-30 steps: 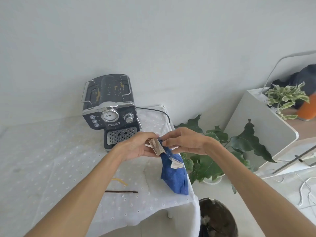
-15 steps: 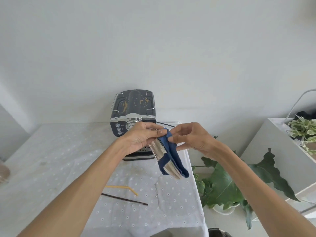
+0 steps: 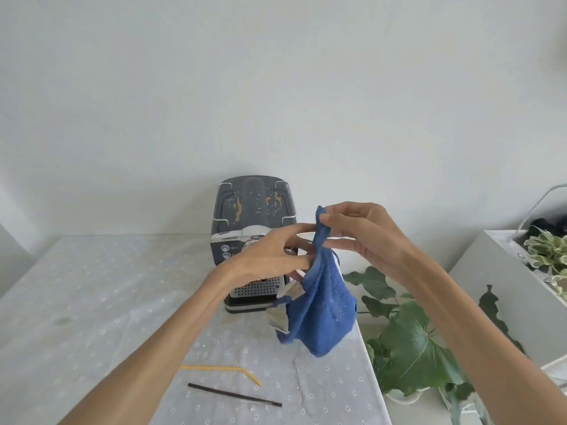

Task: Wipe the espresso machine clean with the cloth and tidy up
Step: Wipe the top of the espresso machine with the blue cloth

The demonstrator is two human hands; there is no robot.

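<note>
A dark espresso machine with yellow smears on its top stands at the back of the white table. In front of it hangs a blue cloth with a pale tag at its left edge. My right hand pinches the cloth's top corner between thumb and fingers. My left hand touches the cloth's upper left edge just below, fingers partly spread, and hides part of the machine's front panel.
A yellow bent straw and a thin dark stick lie on the table near its front. To the right of the table stand a large-leaved green plant and a white cabinet bearing a variegated plant.
The cloth has been opened out and lifted, hanging from my right hand. My hands rose in front of the machine, and the view tilted up toward the wall.
</note>
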